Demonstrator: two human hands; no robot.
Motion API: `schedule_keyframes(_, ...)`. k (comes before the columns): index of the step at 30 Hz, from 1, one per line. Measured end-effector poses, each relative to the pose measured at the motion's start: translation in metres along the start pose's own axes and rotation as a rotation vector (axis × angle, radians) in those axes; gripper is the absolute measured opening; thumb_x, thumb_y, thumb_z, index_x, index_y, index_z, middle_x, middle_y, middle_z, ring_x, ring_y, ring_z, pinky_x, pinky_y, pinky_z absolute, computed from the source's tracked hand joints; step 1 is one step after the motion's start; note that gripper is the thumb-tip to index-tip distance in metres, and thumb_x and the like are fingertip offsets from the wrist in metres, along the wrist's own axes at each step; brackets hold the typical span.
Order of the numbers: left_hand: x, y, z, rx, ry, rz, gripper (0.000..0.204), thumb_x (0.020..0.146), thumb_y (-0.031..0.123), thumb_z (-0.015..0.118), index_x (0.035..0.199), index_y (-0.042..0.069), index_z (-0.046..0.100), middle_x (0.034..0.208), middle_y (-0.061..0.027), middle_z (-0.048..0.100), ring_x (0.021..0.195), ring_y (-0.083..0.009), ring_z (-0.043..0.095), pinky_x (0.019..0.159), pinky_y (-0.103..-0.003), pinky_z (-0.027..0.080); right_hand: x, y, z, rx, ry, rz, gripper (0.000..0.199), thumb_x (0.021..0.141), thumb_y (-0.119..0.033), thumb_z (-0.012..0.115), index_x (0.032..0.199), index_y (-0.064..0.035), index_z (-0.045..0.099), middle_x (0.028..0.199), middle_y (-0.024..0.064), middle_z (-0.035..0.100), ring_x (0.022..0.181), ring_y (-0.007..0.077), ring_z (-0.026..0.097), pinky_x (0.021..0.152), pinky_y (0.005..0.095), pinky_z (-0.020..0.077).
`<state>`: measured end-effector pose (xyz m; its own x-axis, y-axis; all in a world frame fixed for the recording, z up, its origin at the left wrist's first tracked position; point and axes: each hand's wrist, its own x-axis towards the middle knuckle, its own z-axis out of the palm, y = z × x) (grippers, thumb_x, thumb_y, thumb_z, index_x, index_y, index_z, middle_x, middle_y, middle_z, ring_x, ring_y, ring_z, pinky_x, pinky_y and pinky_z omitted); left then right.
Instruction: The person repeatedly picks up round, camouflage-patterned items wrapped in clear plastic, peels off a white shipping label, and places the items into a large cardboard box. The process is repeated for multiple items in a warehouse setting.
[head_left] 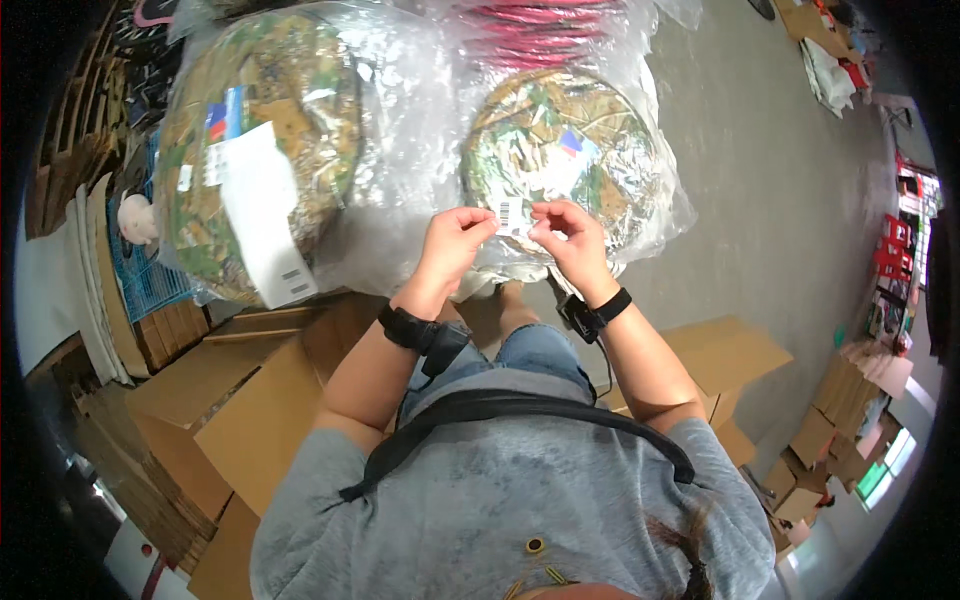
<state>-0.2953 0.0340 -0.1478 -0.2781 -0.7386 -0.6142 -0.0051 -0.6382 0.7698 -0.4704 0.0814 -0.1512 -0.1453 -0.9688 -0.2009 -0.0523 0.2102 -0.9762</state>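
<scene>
A small white barcode label point(509, 214) sits between my two hands, over the near edge of a round camouflage-patterned bundle point(545, 110) in clear plastic. My left hand point(452, 246) pinches the label's left side between thumb and forefinger. At its right side, my right hand point(578, 250) has thumb and forefinger curled together, with a bit of white showing at the tips. A blue-and-white sticker point(572, 150) shows on the bundle. To the left, a long white label strip point(262, 205) lies across a larger wrapped camouflage bundle point(300, 80).
Pink-red wrapped items point(540, 30) lie beyond the round bundle. Open cardboard boxes point(250, 420) stand at my left, and another box point(725, 355) is at my right. Red stools point(893, 248) and stacked cartons point(800, 470) line the far right. A blue wire rack point(150, 265) is on the left.
</scene>
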Motion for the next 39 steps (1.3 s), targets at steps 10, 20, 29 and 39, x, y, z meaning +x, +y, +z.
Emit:
schedule_keyframes(10, 0.111, -0.147, 0.036, -0.034, 0.067, -0.101, 0.022, 0.079, 0.005, 0.060, 0.100, -0.003, 0.059, 0.087, -0.0036, 0.060, 0.079, -0.0091, 0.053, 0.071, -0.022, 0.043, 0.065, 0.167, -0.038, -0.010, -0.159, 0.461, 0.010, 0.082, -0.010, 0.061, 0.081, 0.0003, 0.061, 0.072, -0.0023, 0.058, 0.063, 0.0035, 0.046, 0.057, 0.0190, 0.0379)
schedule_keyframes(20, 0.175, -0.245, 0.003, 0.000, 0.220, -0.375, 0.032, 0.078, 0.011, 0.061, 0.108, 0.002, 0.053, 0.079, -0.0013, 0.052, 0.071, -0.0103, 0.049, 0.063, -0.024, 0.042, 0.202, 0.372, -0.068, -0.302, 0.003, 0.368, 0.018, 0.081, -0.017, 0.061, 0.075, -0.0001, 0.058, 0.065, 0.0024, 0.058, 0.058, 0.0118, 0.050, 0.058, 0.0277, 0.0422)
schedule_keyframes(29, 0.181, -0.277, -0.008, -0.002, 0.269, -0.460, 0.030, 0.081, 0.014, 0.055, 0.108, 0.001, 0.053, 0.083, -0.0023, 0.057, 0.072, -0.0096, 0.052, 0.063, -0.022, 0.041, 0.226, 0.406, -0.052, -0.224, -0.058, 0.372, 0.017, 0.080, -0.015, 0.061, 0.072, 0.0000, 0.058, 0.061, 0.0027, 0.056, 0.050, 0.0111, 0.048, 0.051, 0.0261, 0.0413)
schedule_keyframes(39, 0.184, -0.291, -0.006, -0.035, 0.249, -0.467, 0.029, 0.083, 0.015, 0.055, 0.108, 0.002, 0.053, 0.083, -0.0032, 0.058, 0.070, -0.0100, 0.052, 0.062, -0.023, 0.042, 0.221, 0.409, -0.043, -0.393, -0.057, 0.265, 0.016, 0.069, -0.010, 0.070, 0.073, 0.0004, 0.059, 0.069, 0.0077, 0.056, 0.061, 0.0168, 0.054, 0.059, 0.0293, 0.0448)
